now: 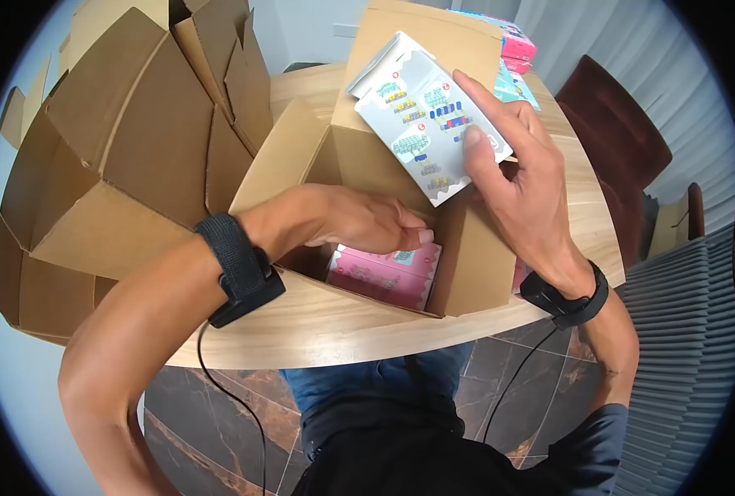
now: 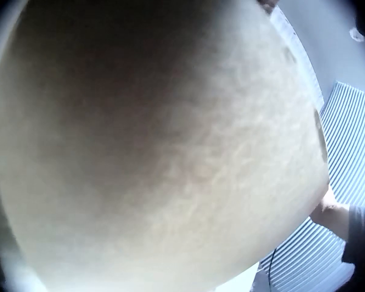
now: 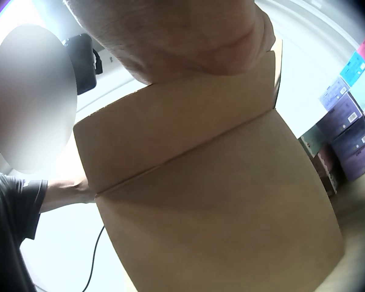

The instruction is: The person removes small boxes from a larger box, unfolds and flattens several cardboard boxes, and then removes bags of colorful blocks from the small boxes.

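My right hand (image 1: 529, 169) holds up a small white printed box (image 1: 434, 124), thumb on its face and fingers along its far edge. Coloured diagrams with red number spots cover the face, and the box tilts above the open cardboard carton (image 1: 483, 256). Inside the carton my left hand (image 1: 367, 221) reaches down with bent fingers, over a pink printed box (image 1: 384, 277). Part of that hand's fingers is hidden, and I cannot tell whether they grip anything. Cardboard fills most of the left wrist view; in the right wrist view the right hand (image 3: 188, 36) shows above a carton flap (image 3: 182, 134).
Large open cardboard cartons (image 1: 136, 149) crowd the left side of the wooden table (image 1: 326, 335). Colourful packages (image 1: 516, 54) sit at the back right. A dark red chair (image 1: 615, 124) stands beyond the table's right edge. Cables (image 1: 227, 393) hang from both wrist cameras.
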`<action>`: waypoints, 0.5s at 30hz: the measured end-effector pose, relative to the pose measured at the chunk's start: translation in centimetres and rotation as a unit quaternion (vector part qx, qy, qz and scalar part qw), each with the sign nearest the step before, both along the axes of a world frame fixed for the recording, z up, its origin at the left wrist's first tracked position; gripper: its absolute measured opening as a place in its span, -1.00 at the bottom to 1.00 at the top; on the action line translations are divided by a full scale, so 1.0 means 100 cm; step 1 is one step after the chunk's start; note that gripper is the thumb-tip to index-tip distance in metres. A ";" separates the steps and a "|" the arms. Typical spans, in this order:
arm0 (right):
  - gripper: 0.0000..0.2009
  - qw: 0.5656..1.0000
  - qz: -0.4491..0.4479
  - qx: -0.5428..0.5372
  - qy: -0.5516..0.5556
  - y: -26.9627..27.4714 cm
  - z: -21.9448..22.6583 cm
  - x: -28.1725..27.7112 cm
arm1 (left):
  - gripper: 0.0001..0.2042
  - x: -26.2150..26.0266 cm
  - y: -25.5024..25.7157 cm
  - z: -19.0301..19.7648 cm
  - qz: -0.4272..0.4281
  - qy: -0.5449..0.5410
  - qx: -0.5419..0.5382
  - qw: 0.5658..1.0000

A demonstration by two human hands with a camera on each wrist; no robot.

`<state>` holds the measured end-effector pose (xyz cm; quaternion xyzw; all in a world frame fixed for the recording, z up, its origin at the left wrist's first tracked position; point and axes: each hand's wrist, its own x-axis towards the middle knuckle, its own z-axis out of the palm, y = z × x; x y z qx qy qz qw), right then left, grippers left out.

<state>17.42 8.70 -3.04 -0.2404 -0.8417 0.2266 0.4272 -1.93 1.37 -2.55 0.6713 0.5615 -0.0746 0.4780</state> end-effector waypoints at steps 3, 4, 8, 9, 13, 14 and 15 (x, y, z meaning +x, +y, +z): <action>-0.52 1.000 -0.009 0.018 -0.010 0.003 0.001 -0.001 | -0.40 -0.002 -0.007 -0.003 0.023 -0.030 -0.009 0.999; -0.51 1.000 -0.005 0.010 -0.012 0.004 0.001 -0.001 | -0.37 -0.003 -0.011 -0.007 -0.014 0.012 0.047 0.999; -0.50 0.998 0.028 0.024 -0.057 -0.001 0.008 0.003 | -0.33 0.008 -0.055 0.046 0.062 0.031 0.083 0.994; -0.50 0.998 0.026 0.025 -0.053 -0.002 0.013 0.003 | -0.33 0.010 -0.072 0.038 0.060 0.035 0.084 0.994; -0.61 0.950 0.086 0.114 -0.279 -0.010 0.024 -0.013 | -0.36 0.000 -0.108 -0.012 -0.022 0.109 0.311 0.944; -0.66 0.920 0.098 0.134 -0.355 -0.004 0.036 -0.015 | -0.35 0.001 -0.102 -0.004 -0.023 0.102 0.284 0.953; -0.70 0.884 0.107 0.158 -0.426 -0.001 0.039 -0.017 | -0.33 0.004 -0.099 -0.004 -0.025 0.099 0.261 0.960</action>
